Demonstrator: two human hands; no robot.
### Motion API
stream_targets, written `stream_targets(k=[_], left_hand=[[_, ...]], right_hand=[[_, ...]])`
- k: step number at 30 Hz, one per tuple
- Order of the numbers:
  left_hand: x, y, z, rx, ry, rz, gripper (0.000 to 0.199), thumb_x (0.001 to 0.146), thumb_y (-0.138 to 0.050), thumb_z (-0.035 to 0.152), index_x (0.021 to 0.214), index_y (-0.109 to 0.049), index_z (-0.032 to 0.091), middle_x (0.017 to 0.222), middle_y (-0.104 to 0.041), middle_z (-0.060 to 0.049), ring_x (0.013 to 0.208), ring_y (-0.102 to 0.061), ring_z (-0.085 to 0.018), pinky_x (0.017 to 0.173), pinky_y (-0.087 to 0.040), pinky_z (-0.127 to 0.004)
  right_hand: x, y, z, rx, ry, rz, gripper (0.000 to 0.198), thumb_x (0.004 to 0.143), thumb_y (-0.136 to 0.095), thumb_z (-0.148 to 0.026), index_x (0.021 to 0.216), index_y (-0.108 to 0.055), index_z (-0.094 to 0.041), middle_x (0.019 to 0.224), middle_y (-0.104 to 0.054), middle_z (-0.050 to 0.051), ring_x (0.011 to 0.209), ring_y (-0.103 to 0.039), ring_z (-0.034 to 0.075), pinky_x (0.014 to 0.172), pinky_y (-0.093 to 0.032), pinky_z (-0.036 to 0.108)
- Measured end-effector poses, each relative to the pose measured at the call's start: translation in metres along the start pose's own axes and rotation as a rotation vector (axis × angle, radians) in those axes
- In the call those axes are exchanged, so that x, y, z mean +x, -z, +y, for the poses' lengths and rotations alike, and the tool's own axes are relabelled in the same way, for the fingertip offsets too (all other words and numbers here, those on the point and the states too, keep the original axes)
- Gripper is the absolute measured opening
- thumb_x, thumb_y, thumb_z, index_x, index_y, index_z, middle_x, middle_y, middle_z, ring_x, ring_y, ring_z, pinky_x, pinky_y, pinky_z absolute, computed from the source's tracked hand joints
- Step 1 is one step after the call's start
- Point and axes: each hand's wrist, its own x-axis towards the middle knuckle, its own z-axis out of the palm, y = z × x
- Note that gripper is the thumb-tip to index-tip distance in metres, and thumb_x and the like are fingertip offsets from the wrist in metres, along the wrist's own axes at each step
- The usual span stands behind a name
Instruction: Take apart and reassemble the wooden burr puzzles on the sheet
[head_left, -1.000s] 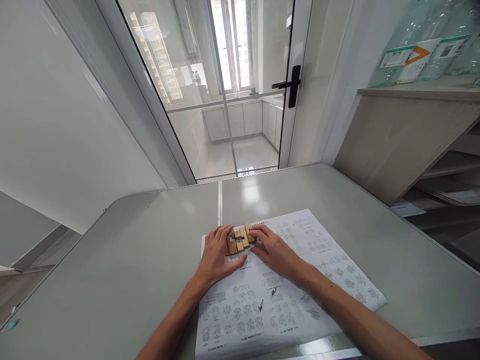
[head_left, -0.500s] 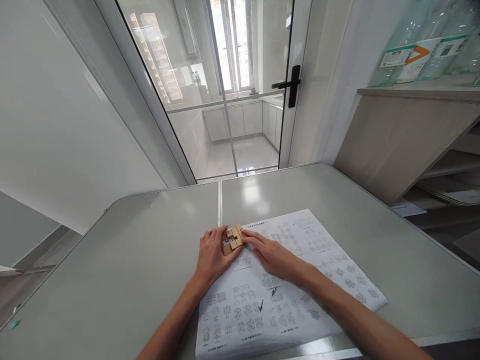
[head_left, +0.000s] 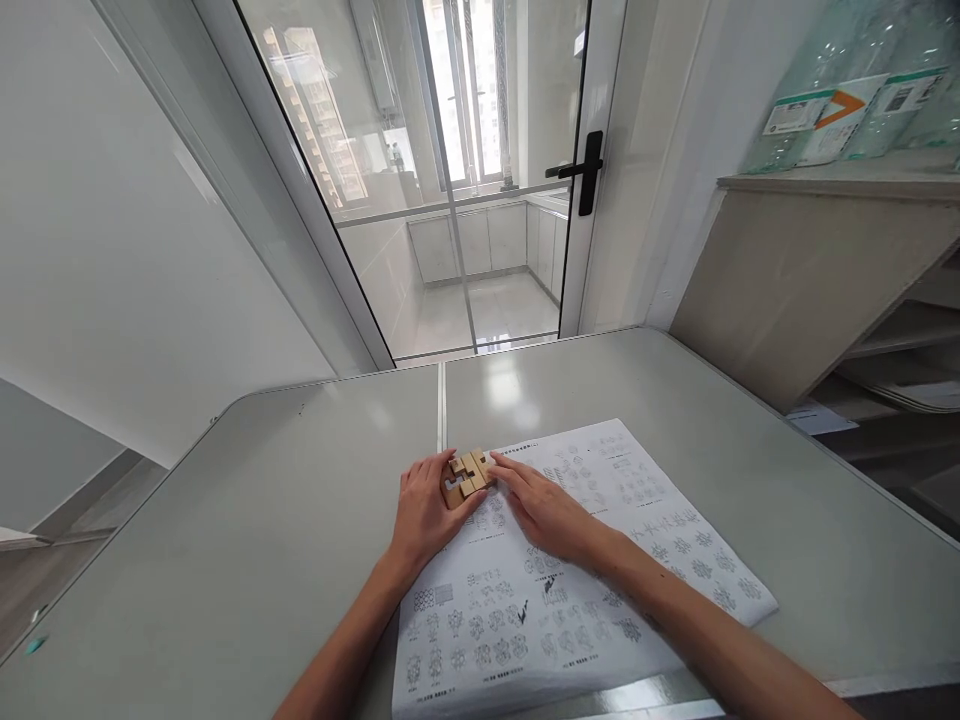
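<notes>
Light wooden interlocking puzzle pieces (head_left: pixel 471 473), notched blocks laid side by side, rest near the top left edge of a printed sheet (head_left: pixel 540 590). My left hand (head_left: pixel 429 508) curls round their left side, thumb along the near edge and fingers at the far edge. From the right, my right hand (head_left: pixel 541 508) presses its fingertips against the rightmost block. Gaps show between some of the blocks. Part of the left side is hidden by my left fingers. The sheet carries rows of small line drawings and some black pen ticks.
A grey table (head_left: pixel 300 500) spreads under the sheet, with a pale seam running away from me. Beyond it stands a glass door (head_left: pixel 487 250) with a black handle (head_left: pixel 590 173). At right, large clear bottles (head_left: pixel 847 120) sit on a shelf unit (head_left: pixel 795 260).
My right fingertips have shifted slightly to the right, and the rightmost block shows more of its top, with a dark notch visible. My left hand stays nearly still.
</notes>
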Motion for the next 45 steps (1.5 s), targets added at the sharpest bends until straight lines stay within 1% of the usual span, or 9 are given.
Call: stream_targets(k=[4,8,12,21,27,30,33,38,45], left_hand=[[0.008,0.009,-0.01,-0.101,0.131,0.145,0.046,0.095,-0.065,0.057,0.126,-0.067,0.023,0.122,-0.074,-0.011,0.118,-0.066,-0.032,0.106,-0.047,-0.049],[0.02,0.021,-0.037,-0.314,0.476,0.324,0.045,0.091,-0.061,0.062,0.103,-0.072,0.02,0.105,-0.077,-0.01,0.1,-0.07,-0.03,0.09,-0.054,-0.042],[0.024,0.024,-0.057,-0.361,0.538,0.378,0.047,0.092,-0.054,0.061,0.096,-0.071,0.018,0.091,-0.075,-0.008,0.085,-0.069,-0.025,0.076,-0.054,-0.034],[0.018,0.024,-0.056,-0.392,0.545,0.36,0.044,0.094,-0.051,0.059,0.09,-0.069,0.019,0.079,-0.07,-0.004,0.079,-0.065,-0.022,0.072,-0.052,-0.031],[0.001,0.033,-0.044,-0.377,0.527,0.254,0.042,0.093,-0.057,0.059,0.094,-0.07,0.02,0.092,-0.073,-0.005,0.088,-0.067,-0.024,0.082,-0.054,-0.035],[-0.015,0.037,-0.037,-0.292,0.41,0.111,0.046,0.09,-0.065,0.06,0.117,-0.069,0.022,0.125,-0.07,-0.01,0.112,-0.065,-0.029,0.098,-0.054,-0.043],[-0.029,0.037,-0.033,-0.228,0.244,-0.016,0.068,0.083,-0.079,0.056,0.141,-0.057,0.028,0.146,-0.058,-0.011,0.135,-0.055,-0.033,0.11,-0.05,-0.048],[-0.034,0.031,-0.031,-0.082,0.103,-0.049,0.085,0.077,-0.087,0.05,0.149,-0.046,0.031,0.15,-0.055,-0.011,0.143,-0.048,-0.036,0.117,-0.044,-0.055],[-0.033,0.03,-0.029,-0.005,0.099,-0.066,0.072,0.084,-0.08,0.052,0.145,-0.05,0.028,0.14,-0.061,-0.012,0.133,-0.056,-0.035,0.112,-0.047,-0.054]], right_hand=[[0.001,0.001,0.001,-0.033,-0.063,0.106,0.045,0.101,-0.044,-0.006,0.143,-0.054,-0.022,0.153,-0.056,0.015,0.141,-0.055,0.03,0.116,-0.05,0.055],[0.003,0.007,-0.001,0.011,-0.11,0.173,0.038,0.097,-0.042,0.001,0.116,-0.064,-0.023,0.131,-0.066,0.011,0.116,-0.066,0.025,0.098,-0.058,0.044],[0.004,0.009,-0.003,0.0,-0.145,0.13,0.033,0.094,-0.042,0.004,0.094,-0.064,-0.021,0.105,-0.069,0.007,0.088,-0.066,0.02,0.078,-0.055,0.035],[0.004,0.01,-0.006,-0.015,-0.147,0.093,0.034,0.089,-0.044,0.007,0.082,-0.063,-0.021,0.093,-0.07,0.004,0.081,-0.063,0.018,0.072,-0.048,0.031],[0.004,0.011,-0.007,-0.001,-0.152,0.088,0.034,0.088,-0.045,0.005,0.082,-0.064,-0.021,0.092,-0.07,0.004,0.081,-0.063,0.018,0.072,-0.049,0.031],[0.004,0.01,-0.006,-0.007,-0.15,0.082,0.034,0.09,-0.044,0.005,0.082,-0.065,-0.021,0.092,-0.07,0.004,0.081,-0.063,0.018,0.072,-0.049,0.031],[0.004,0.009,-0.005,-0.013,-0.147,0.066,0.034,0.091,-0.043,0.004,0.083,-0.065,-0.021,0.093,-0.07,0.003,0.082,-0.063,0.018,0.074,-0.049,0.031],[0.004,0.009,-0.004,-0.007,-0.145,0.055,0.034,0.091,-0.044,0.004,0.084,-0.066,-0.021,0.094,-0.07,0.002,0.083,-0.063,0.018,0.076,-0.048,0.031],[0.007,0.014,-0.009,-0.019,-0.145,0.019,0.033,0.091,-0.046,0.004,0.085,-0.067,-0.021,0.094,-0.07,0.003,0.084,-0.064,0.018,0.076,-0.048,0.031]])
